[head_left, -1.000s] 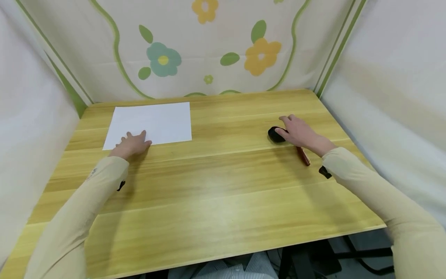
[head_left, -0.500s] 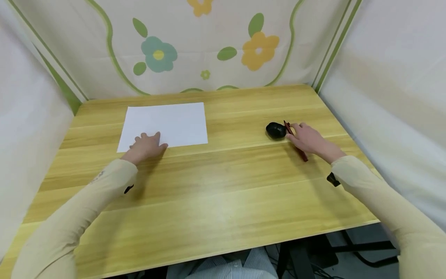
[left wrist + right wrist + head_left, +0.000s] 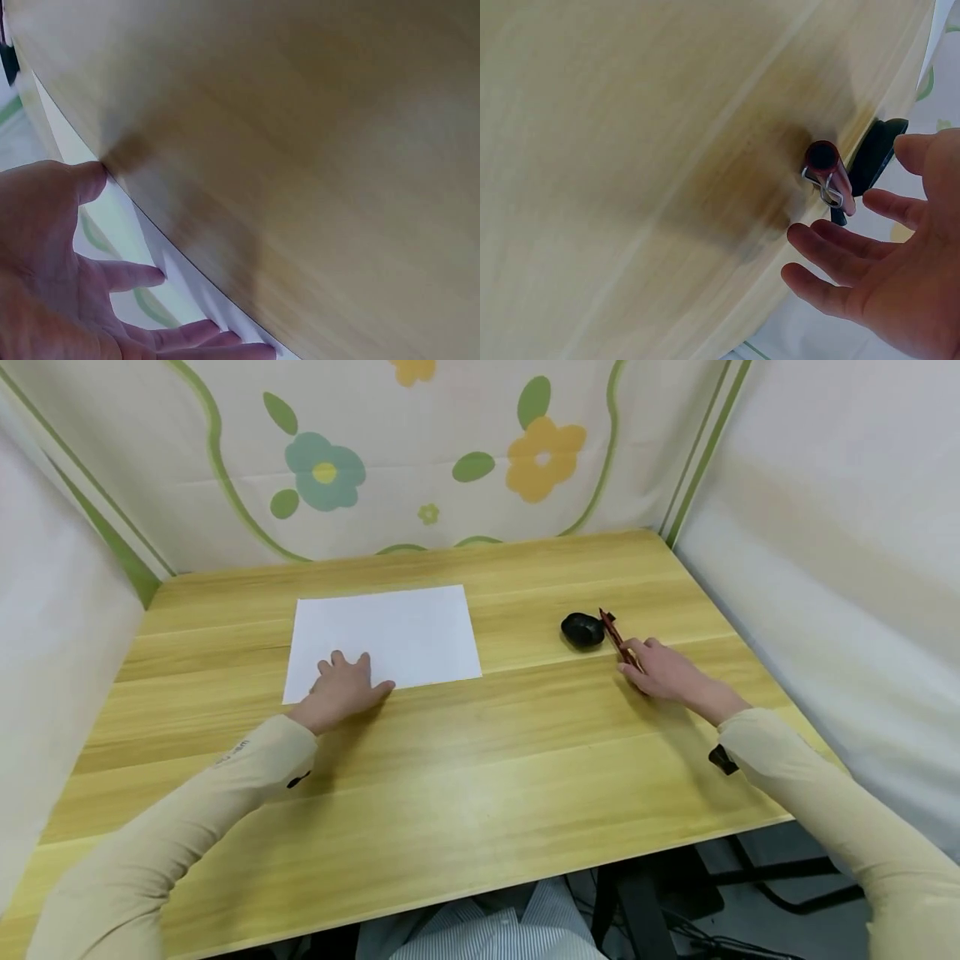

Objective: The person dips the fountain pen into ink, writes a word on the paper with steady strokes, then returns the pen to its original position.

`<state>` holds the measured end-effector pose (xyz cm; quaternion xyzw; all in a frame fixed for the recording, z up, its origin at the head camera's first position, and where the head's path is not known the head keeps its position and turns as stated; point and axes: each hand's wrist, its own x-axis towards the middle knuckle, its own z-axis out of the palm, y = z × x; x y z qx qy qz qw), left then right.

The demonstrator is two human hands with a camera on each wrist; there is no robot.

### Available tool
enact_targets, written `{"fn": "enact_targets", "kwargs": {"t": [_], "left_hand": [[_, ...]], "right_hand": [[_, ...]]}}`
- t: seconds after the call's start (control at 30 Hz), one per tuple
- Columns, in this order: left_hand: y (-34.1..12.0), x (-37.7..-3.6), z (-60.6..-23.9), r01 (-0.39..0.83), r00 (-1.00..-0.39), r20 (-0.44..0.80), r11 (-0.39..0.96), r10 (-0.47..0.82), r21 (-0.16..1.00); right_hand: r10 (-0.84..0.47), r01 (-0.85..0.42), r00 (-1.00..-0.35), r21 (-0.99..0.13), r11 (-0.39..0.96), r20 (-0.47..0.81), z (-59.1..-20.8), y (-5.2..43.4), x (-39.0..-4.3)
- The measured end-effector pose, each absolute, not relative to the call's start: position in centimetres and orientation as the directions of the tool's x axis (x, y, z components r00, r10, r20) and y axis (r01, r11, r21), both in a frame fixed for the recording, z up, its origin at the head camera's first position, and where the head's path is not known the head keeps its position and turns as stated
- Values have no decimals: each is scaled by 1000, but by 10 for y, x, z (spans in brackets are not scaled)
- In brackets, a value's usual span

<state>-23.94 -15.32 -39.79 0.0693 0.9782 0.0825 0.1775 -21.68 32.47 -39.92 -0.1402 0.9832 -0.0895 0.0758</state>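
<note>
I'm watching the left hand (image 3: 341, 695) resting spread across the paper's (image 3: 405, 635) near edge; the right hand (image 3: 670, 678) is reaching over the pen (image 3: 612, 632), fingers loosely parted.

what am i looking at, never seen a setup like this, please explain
No machine here: these are a person's bare left hand and right hand. The wide picture comes from a camera worn on the head; the smaller two come from one on each wrist. On the wooden table lie a sheet of white paper, a black rounded thing and a dark red stick-like thing. The left hand rests at the paper's near edge. The right hand is at the red thing, its fingers loose, with no clear grip.
</note>
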Motion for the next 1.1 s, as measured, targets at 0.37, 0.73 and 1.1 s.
{"fn": "enact_targets", "kwargs": {"t": [0.37, 0.73, 1.1], "left_hand": [[-117, -216, -398, 166, -938, -278, 972, 207, 164], [-108, -206, -399, 195, -943, -251, 974, 218, 112], [-108, -206, -398, 232, -946, -219, 971, 241, 63]], "right_hand": [[-314, -295, -945, -181, 938, -89, -402, 327, -209], [-364, -357, -931, -143, 923, -20, -409, 320, -208], [-323, -316, -946, -144, 938, -27, -410, 316, -217]]}}
